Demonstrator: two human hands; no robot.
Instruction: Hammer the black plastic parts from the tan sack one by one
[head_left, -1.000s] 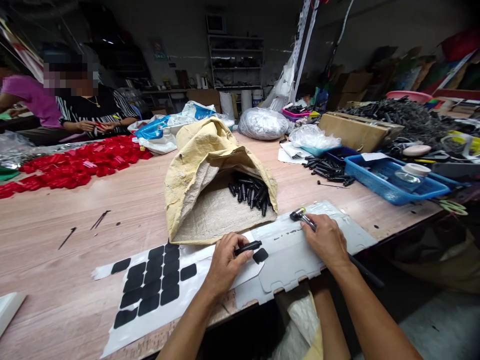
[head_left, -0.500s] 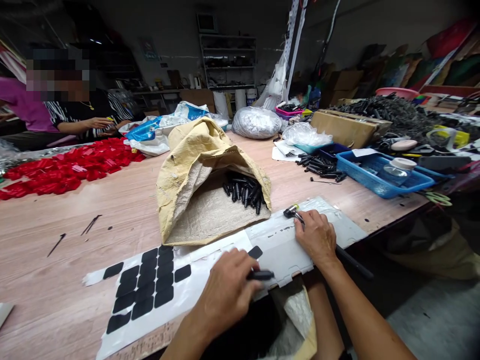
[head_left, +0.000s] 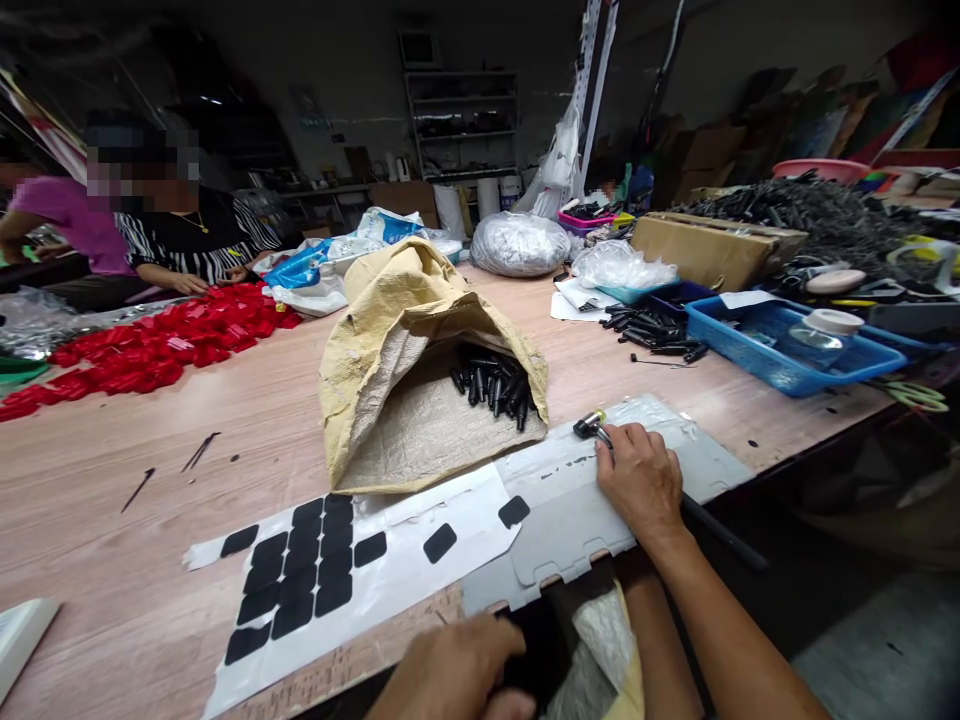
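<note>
A wooden table (head_left: 82,490) spreads across the view, with a yellow sack (head_left: 397,345) lying open-mouthed upon it. In front of the sack, a grey board (head_left: 562,540) lies along the near edge, overlapped by a white sheet (head_left: 469,510). The left hand (head_left: 457,668), blurred, is below the sheet at the table's edge; I cannot tell whether it grasps anything. The right hand (head_left: 641,478) grips a black-headed tool (head_left: 587,426) over the board. Black tubes (head_left: 496,388) sit inside the sack's mouth; 2 separate black patches (head_left: 440,543) mark the sheet's right part.
</note>
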